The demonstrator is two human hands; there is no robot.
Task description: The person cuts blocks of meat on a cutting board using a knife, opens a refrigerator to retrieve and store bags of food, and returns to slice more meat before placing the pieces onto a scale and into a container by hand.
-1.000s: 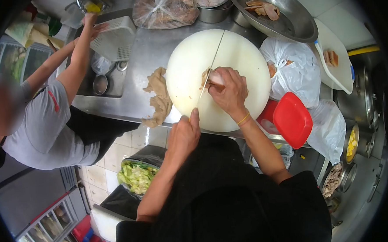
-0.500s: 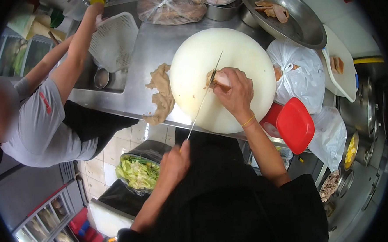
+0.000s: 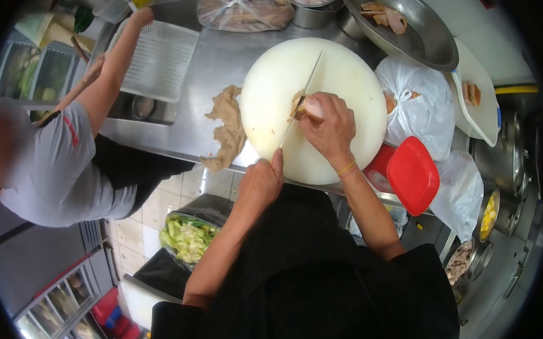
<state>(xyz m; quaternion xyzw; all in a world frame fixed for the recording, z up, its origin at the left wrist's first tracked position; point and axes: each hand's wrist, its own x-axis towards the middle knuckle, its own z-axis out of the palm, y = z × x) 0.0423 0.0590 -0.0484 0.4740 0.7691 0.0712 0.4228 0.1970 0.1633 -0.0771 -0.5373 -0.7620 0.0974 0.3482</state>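
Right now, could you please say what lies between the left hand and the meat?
The head view shows the knife blade, over the white board, between left hand and meat.

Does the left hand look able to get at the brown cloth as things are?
Probably yes: the cloth lies on the counter near the left hand, with nothing seen between, but that hand holds the knife and may need freeing first.

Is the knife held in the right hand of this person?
No, the left hand holds the knife, while the right hand holds the piece of meat on the round white board.
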